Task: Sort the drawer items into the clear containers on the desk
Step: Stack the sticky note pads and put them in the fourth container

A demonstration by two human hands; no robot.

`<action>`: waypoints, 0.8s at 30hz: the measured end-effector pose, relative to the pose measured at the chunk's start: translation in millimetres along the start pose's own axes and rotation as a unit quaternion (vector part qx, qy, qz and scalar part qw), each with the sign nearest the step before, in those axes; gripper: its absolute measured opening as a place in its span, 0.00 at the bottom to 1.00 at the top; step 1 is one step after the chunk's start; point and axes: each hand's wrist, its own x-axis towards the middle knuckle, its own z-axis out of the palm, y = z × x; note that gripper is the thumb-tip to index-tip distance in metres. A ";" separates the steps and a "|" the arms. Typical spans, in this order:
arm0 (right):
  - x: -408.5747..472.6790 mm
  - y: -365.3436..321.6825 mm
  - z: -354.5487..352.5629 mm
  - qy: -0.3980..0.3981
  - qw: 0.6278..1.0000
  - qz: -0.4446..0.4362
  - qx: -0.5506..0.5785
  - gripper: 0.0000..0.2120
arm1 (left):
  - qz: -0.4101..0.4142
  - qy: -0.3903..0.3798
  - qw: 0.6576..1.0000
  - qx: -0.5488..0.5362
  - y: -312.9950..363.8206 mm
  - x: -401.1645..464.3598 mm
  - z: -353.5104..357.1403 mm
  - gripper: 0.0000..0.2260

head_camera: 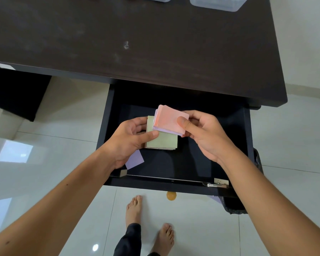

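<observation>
Holding paper pads over the open drawer (pixel 107 111), both hands are closed on their loads. The left hand (pixel 129 139) pinches a green pad (pixel 163 141) at its left edge, thumb on top; the pad lies roughly flat, its long axis running near to far with a slight tilt. The right hand (pixel 205 133) clamps a pink pad (pixel 169 120), thumb pressed on the top face, with lilac sheets (pixel 166 131) showing beneath it. This stack is turned so one corner points far and left, and it overlaps the far right corner of the green pad. The two hands are near each other but not touching. A loose lilac note (pixel 136 160) lies on the dark drawer floor, near left, partly under the left wrist. Two clear containers (pixel 216 3) stand at the far edge of the dark table (pixel 137 34), well apart from the pads. Bare feet (pixel 134 209) stand on the pale tiled floor (pixel 54 163), and an orange ball (pixel 171 195) lies just beneath the drawer front.
</observation>
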 end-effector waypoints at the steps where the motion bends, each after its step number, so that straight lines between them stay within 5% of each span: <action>1: 1.3 0.2 2.1 0.008 1.000 -0.006 -0.013 0.09 | 0.004 -0.002 1.000 -0.001 0.6 -0.2 -0.4 0.22; 19: 4.2 -12.0 7.9 0.013 0.968 -0.069 -0.241 0.18 | 0.029 -0.007 1.000 0.010 6.9 -2.6 1.8 0.35; 24: 2.3 -9.2 11.8 0.017 0.966 -0.074 -0.246 0.18 | 0.018 0.011 1.000 0.002 8.6 -3.2 5.1 0.29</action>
